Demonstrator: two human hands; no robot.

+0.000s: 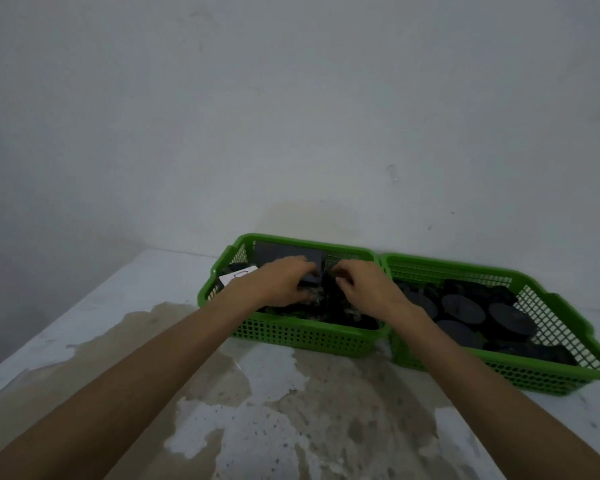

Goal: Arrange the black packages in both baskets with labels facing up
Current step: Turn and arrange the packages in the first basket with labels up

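Note:
Two green mesh baskets stand side by side against the wall. Both my hands are inside the left basket. My left hand is closed on a dark grey package near the basket's middle. My right hand hovers just right of it with fingers curled over a heap of black packages; whether it holds one is hidden. A package with a white label facing up lies at the basket's far left. The right basket holds several black round-topped packages.
The baskets rest on a white worn tabletop with brown patches. A plain grey wall rises directly behind them. The table's left edge runs diagonally at the far left.

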